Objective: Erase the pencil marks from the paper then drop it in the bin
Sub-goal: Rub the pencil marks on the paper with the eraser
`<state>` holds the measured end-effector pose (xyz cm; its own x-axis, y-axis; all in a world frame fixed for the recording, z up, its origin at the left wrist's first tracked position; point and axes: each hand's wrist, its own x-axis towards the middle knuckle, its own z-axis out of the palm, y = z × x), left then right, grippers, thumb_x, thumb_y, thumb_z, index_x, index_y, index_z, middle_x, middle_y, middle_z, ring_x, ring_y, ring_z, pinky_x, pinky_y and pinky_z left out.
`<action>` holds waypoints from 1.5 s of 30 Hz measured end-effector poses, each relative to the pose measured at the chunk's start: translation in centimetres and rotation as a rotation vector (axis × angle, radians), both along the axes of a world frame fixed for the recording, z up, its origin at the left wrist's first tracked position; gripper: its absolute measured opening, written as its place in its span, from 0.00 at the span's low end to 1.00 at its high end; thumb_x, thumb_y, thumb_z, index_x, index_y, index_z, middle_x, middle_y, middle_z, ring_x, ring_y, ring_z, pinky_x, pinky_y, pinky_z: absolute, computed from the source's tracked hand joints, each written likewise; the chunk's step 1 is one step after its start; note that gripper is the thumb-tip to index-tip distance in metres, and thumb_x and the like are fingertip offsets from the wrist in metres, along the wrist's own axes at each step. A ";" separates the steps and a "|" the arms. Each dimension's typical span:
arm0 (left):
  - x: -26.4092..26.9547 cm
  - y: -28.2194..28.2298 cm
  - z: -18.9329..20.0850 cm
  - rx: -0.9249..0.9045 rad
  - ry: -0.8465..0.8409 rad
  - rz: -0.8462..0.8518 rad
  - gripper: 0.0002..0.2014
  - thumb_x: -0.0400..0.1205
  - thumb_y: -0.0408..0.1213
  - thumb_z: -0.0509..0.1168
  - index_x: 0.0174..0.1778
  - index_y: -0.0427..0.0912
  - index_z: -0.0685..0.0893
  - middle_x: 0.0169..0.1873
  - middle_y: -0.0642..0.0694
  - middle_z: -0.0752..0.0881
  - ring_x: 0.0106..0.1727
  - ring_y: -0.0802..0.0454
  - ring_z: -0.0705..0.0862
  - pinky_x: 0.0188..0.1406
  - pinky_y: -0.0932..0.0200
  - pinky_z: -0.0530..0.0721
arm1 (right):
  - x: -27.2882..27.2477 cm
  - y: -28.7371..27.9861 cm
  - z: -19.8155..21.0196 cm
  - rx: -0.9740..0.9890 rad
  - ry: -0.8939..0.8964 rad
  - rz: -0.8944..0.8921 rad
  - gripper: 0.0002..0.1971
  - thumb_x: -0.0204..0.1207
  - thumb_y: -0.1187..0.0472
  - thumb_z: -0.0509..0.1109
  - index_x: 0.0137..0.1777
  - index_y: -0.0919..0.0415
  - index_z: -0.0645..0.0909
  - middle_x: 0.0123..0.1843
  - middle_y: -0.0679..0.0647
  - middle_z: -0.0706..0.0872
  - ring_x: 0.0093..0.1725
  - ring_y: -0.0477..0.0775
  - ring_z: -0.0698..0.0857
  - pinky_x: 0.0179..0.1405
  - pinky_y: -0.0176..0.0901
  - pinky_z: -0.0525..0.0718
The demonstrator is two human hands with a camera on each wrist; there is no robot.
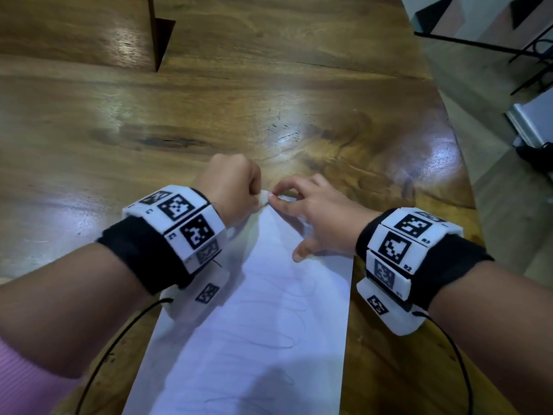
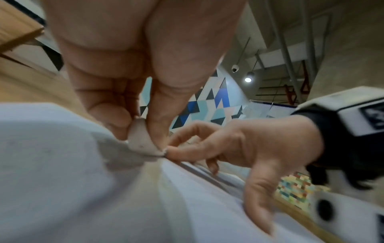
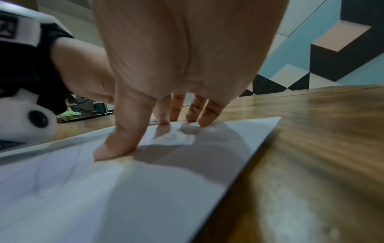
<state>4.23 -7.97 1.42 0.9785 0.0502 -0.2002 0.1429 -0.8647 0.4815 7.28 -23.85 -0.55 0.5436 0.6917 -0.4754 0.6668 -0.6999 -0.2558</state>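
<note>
A white sheet of paper (image 1: 257, 330) with faint pencil scribbles lies on the wooden table (image 1: 149, 121), running from the near edge toward the middle. My left hand (image 1: 230, 187) pinches a small white eraser (image 2: 143, 139) between thumb and finger, its tip down on the far end of the paper (image 2: 51, 172). My right hand (image 1: 311, 211) presses the paper (image 3: 145, 189) flat beside the eraser, fingertips (image 3: 164, 120) spread near the far edge and the thumb (image 3: 116, 148) further back. The eraser (image 1: 264, 196) shows as a small white spot between both hands. No bin is in view.
The table's right edge (image 1: 460, 181) curves away to a grey floor. A dark triangular piece (image 1: 161, 40) stands on the table at the far left. Metal furniture legs (image 1: 478, 43) are beyond the far right corner. Cables trail from both wristbands.
</note>
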 end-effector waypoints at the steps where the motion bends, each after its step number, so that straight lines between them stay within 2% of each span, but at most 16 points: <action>1: -0.3 0.0 -0.1 0.002 0.020 -0.043 0.03 0.71 0.35 0.71 0.33 0.40 0.85 0.24 0.50 0.77 0.38 0.47 0.80 0.38 0.61 0.71 | 0.0 0.0 0.0 -0.001 0.000 0.002 0.49 0.64 0.46 0.79 0.82 0.45 0.54 0.76 0.41 0.56 0.68 0.53 0.59 0.73 0.53 0.68; 3: -1.5 0.1 -0.2 -0.010 0.138 -0.171 0.09 0.70 0.37 0.72 0.26 0.47 0.81 0.22 0.53 0.76 0.31 0.51 0.78 0.39 0.64 0.75 | 0.0 0.0 -0.1 0.003 0.002 0.003 0.49 0.63 0.45 0.79 0.82 0.44 0.54 0.76 0.41 0.56 0.68 0.53 0.59 0.73 0.53 0.67; 5: -1.8 0.3 -0.1 -0.022 0.227 -0.225 0.08 0.68 0.39 0.75 0.25 0.48 0.82 0.20 0.57 0.76 0.27 0.56 0.74 0.28 0.79 0.68 | 0.0 0.0 -0.1 0.005 0.002 0.004 0.49 0.64 0.45 0.79 0.81 0.44 0.55 0.76 0.41 0.56 0.68 0.53 0.59 0.73 0.53 0.67; 7: -0.9 0.4 -0.1 -0.032 0.141 -0.139 0.04 0.68 0.38 0.75 0.32 0.43 0.86 0.21 0.57 0.76 0.28 0.55 0.76 0.28 0.70 0.70 | 0.0 0.0 0.1 -0.001 -0.008 0.013 0.49 0.64 0.45 0.78 0.81 0.45 0.55 0.77 0.42 0.56 0.68 0.54 0.60 0.73 0.52 0.67; 10: -0.2 -0.1 -0.2 -0.034 -0.007 0.018 0.04 0.71 0.35 0.71 0.35 0.37 0.85 0.26 0.47 0.80 0.38 0.45 0.80 0.36 0.60 0.72 | 0.0 0.1 0.1 -0.015 -0.023 0.021 0.48 0.64 0.45 0.78 0.82 0.45 0.55 0.77 0.43 0.56 0.69 0.54 0.60 0.73 0.52 0.68; 15: -1.8 0.3 -0.6 -0.053 0.186 -0.198 0.06 0.68 0.39 0.74 0.29 0.45 0.84 0.21 0.56 0.77 0.25 0.61 0.74 0.22 0.77 0.70 | 0.0 0.0 -0.1 -0.011 -0.019 0.022 0.49 0.64 0.44 0.78 0.82 0.45 0.54 0.77 0.42 0.56 0.68 0.54 0.60 0.72 0.52 0.68; 18: -0.7 0.4 -0.5 -0.040 0.051 -0.070 0.06 0.70 0.37 0.73 0.37 0.39 0.87 0.22 0.55 0.76 0.32 0.51 0.76 0.32 0.64 0.72 | 0.0 0.0 0.0 -0.010 -0.014 0.015 0.49 0.65 0.45 0.78 0.82 0.45 0.54 0.77 0.42 0.56 0.68 0.54 0.60 0.73 0.51 0.67; 21: -0.9 0.3 -0.7 -0.017 0.012 -0.074 0.04 0.72 0.35 0.71 0.32 0.42 0.83 0.24 0.53 0.75 0.31 0.52 0.74 0.31 0.64 0.71 | 0.0 0.1 0.1 -0.019 -0.015 0.014 0.48 0.65 0.45 0.78 0.82 0.44 0.54 0.77 0.41 0.55 0.68 0.55 0.60 0.73 0.51 0.67; 24: -1.7 1.1 -0.6 -0.018 0.198 -0.230 0.09 0.69 0.38 0.74 0.26 0.47 0.82 0.22 0.56 0.76 0.25 0.60 0.73 0.22 0.78 0.67 | -0.1 0.0 0.0 -0.013 -0.023 0.023 0.48 0.64 0.45 0.78 0.81 0.44 0.54 0.76 0.41 0.56 0.68 0.55 0.61 0.72 0.51 0.69; 27: -0.6 1.7 -0.5 0.004 0.078 -0.103 0.05 0.68 0.38 0.75 0.33 0.42 0.86 0.23 0.57 0.76 0.31 0.51 0.76 0.27 0.64 0.69 | 0.0 0.0 0.0 -0.013 -0.029 0.027 0.48 0.65 0.45 0.78 0.81 0.44 0.54 0.76 0.41 0.56 0.67 0.55 0.61 0.71 0.51 0.69; 29: -0.4 1.6 -0.4 0.014 -0.019 -0.024 0.04 0.69 0.35 0.73 0.32 0.41 0.84 0.22 0.57 0.74 0.34 0.49 0.77 0.32 0.62 0.69 | -0.1 0.0 0.0 -0.018 -0.028 0.026 0.48 0.65 0.45 0.78 0.81 0.44 0.54 0.76 0.41 0.55 0.68 0.54 0.60 0.71 0.51 0.69; 32: -2.1 1.7 -0.9 -0.007 0.091 -0.187 0.11 0.69 0.37 0.72 0.23 0.47 0.78 0.21 0.56 0.76 0.28 0.53 0.74 0.24 0.68 0.68 | 0.0 0.0 -0.1 -0.011 -0.024 0.023 0.48 0.65 0.45 0.78 0.81 0.43 0.55 0.76 0.41 0.56 0.68 0.54 0.60 0.71 0.52 0.69; 34: -3.0 2.0 -0.9 -0.001 0.218 -0.283 0.08 0.69 0.40 0.73 0.27 0.45 0.82 0.21 0.54 0.78 0.25 0.59 0.73 0.22 0.74 0.67 | 0.0 -0.1 -0.1 -0.011 -0.027 0.029 0.48 0.65 0.45 0.78 0.81 0.43 0.54 0.76 0.41 0.55 0.67 0.54 0.60 0.72 0.51 0.69; 39: -1.5 1.2 -0.5 -0.024 0.046 -0.105 0.08 0.71 0.37 0.72 0.30 0.46 0.79 0.22 0.56 0.76 0.34 0.49 0.77 0.35 0.62 0.72 | -0.1 0.0 -0.1 0.010 -0.018 0.008 0.48 0.64 0.46 0.78 0.81 0.43 0.55 0.76 0.40 0.56 0.68 0.52 0.59 0.72 0.50 0.69; 42: -3.1 1.5 -0.9 -0.008 0.110 -0.231 0.10 0.71 0.34 0.69 0.27 0.48 0.77 0.21 0.55 0.75 0.28 0.52 0.74 0.35 0.58 0.77 | -0.1 -0.1 -0.1 0.008 -0.023 0.021 0.48 0.65 0.46 0.78 0.82 0.44 0.54 0.77 0.41 0.56 0.67 0.52 0.59 0.72 0.48 0.68; 45: -3.8 1.9 -0.9 0.020 0.245 -0.346 0.10 0.69 0.41 0.72 0.25 0.49 0.79 0.20 0.55 0.76 0.26 0.61 0.72 0.29 0.64 0.73 | -0.2 -0.2 0.0 0.005 -0.032 0.032 0.48 0.66 0.46 0.77 0.82 0.46 0.53 0.77 0.41 0.56 0.67 0.52 0.59 0.72 0.47 0.68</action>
<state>0.44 -6.09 0.53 0.8620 -0.2664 -0.4313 -0.0494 -0.8908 0.4516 7.13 -24.01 -0.57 0.5361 0.7111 -0.4548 0.6964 -0.6771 -0.2378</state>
